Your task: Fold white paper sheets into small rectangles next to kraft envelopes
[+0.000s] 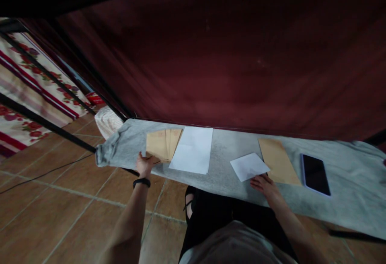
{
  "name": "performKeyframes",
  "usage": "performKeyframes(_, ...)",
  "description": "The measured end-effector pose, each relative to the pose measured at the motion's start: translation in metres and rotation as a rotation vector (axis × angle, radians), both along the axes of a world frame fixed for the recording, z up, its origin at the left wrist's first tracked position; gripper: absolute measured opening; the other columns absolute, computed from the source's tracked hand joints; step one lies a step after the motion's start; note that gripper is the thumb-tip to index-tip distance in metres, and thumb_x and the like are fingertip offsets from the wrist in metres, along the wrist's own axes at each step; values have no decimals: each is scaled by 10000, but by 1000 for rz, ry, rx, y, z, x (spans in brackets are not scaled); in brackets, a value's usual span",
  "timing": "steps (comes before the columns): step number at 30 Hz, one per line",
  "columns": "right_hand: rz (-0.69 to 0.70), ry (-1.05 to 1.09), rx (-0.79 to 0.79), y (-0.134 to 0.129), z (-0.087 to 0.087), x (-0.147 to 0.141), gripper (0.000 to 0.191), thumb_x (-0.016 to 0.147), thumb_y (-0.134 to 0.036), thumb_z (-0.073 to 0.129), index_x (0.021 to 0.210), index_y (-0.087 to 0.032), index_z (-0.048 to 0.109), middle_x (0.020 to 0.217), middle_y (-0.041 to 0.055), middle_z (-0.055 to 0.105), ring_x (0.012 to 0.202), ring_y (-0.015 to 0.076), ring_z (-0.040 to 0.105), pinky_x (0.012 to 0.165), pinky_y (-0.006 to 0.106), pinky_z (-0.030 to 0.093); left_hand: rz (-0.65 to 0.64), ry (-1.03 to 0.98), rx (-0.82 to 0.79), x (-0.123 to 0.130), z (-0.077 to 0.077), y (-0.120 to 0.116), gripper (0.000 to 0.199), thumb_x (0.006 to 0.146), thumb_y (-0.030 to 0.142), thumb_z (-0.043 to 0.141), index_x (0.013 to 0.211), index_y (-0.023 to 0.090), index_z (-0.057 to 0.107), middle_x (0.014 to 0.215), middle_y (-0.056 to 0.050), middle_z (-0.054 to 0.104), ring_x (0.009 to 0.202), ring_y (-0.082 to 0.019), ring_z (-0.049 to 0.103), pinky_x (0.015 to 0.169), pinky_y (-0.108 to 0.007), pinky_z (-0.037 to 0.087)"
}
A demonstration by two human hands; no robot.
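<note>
My left hand (145, 164), a dark band on its wrist, is at the lower left corner of several brown paper envelopes (157, 145). Its fingers are spread apart and touch the envelopes' near edge. The envelopes overlap like a fan. Just right of them lies a stack of white paper sheets (193, 150). My right hand (264, 185) grips the near edge of a smaller white sheet (249, 166), apparently folded. That sheet's right corner overlaps a single brown envelope (279, 161) lying flat.
A grey cloth (223, 151) covers the long, narrow bench. At the right lies a phone or tablet (316, 174) with a dark screen. A dark red curtain (229, 75) hangs behind. Black metal bars (48, 123) and a cable (45, 174) are at the left.
</note>
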State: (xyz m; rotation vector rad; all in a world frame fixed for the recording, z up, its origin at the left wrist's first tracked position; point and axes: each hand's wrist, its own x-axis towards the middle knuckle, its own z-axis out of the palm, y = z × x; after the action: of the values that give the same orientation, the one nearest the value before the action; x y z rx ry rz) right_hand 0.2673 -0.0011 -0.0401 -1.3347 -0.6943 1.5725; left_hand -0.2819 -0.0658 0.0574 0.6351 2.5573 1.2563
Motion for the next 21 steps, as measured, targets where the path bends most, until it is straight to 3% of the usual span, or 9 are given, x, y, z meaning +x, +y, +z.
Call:
performKeyframes(4, -19, 18, 6, -1, 3, -3, 345, 600, -378, 854, 838, -238, 648, 721, 19, 742, 642, 244, 728, 667, 405, 637, 61, -225, 63, 7, 2, 6, 494, 831, 333, 741, 1262, 188, 549, 1062, -65, 701, 965, -280, 687, 808, -407, 560)
performKeyframes(10, -5, 8, -27, -6, 13, -1, 328, 608, -380, 862, 813, -228, 655, 732, 42, 759, 628, 242, 733, 634, 392, 634, 52, -543, 167, 24, 12, 18, 378, 959, 380, 634, 1271, 170, 593, 1268, -100, 620, 1066, -229, 645, 892, -443, 573)
performKeyframes(13, 24, 3, -60, -12, 17, 5, 324, 630, -393, 854, 819, -213, 663, 756, 68, 771, 603, 232, 728, 593, 371, 624, 17, -646, 236, 29, 30, 19, 158, 924, 244, 661, 1059, 162, 666, 888, -36, 686, 837, -179, 670, 763, -344, 587)
performKeyframes(15, 65, -32, -94, -17, 21, 9, 304, 663, -404, 838, 823, -196, 684, 749, 83, 769, 574, 212, 717, 564, 339, 612, -25, -713, 279, 40, 39, 20, 37, 891, 158, 659, 866, 184, 661, 608, 29, 576, 645, -137, 623, 673, -293, 572)
performKeyframes(18, 169, -71, -122, -28, 30, 9, 322, 694, -442, 825, 830, -167, 726, 735, 96, 762, 565, 194, 707, 554, 307, 600, -121, -810, 318, 81, 36, 20, 186, 866, 130, 668, 706, 194, 596, 527, 49, 523, 530, -104, 568, 625, -271, 556)
performKeyframes(21, 274, -38, -20, -40, 42, -8, 399, 713, -509, 819, 908, -166, 755, 875, 113, 782, 703, 217, 742, 659, 328, 621, -234, -893, 321, 149, 12, 19, 162, 805, 141, 745, 708, 178, 621, 601, 7, 616, 562, -120, 613, 616, -276, 548)
